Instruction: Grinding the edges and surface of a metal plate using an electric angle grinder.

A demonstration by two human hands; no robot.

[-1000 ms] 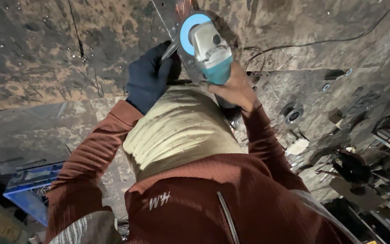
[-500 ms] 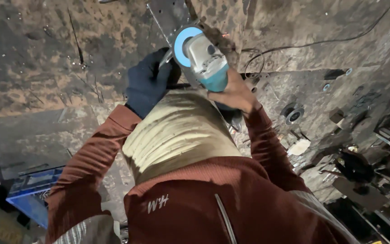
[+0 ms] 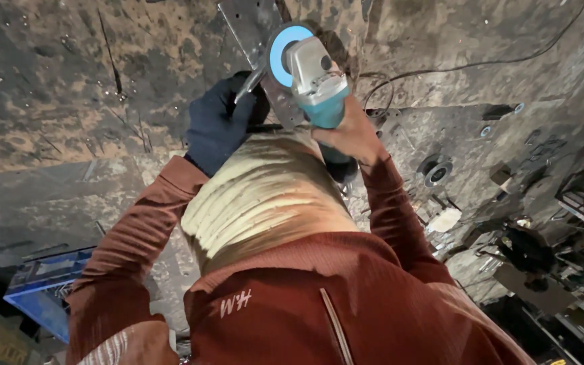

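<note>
Head view, looking down past my chest at the stained floor [image 3: 69, 101]: my right hand [image 3: 346, 132] is wrapped around the body of a teal grinder [image 3: 315, 84], its blue disc [image 3: 280, 55] turned toward a grey metal plate [image 3: 255, 27] that stands tilted just ahead of me. My gloved left hand [image 3: 217, 128] is closed on a thin metal handle or edge at the plate's lower side, steadying it. The disc sits against or just beside the plate; I cannot tell whether it touches. I see no sparks, so I judge the step to be lining up the disc, not cutting yet. The next move, as I read it, calls for a firm brace from the left hand, glove well apart from the disc, and the cable [image 3: 481, 64] on the floor kept off the wheel.
</note>
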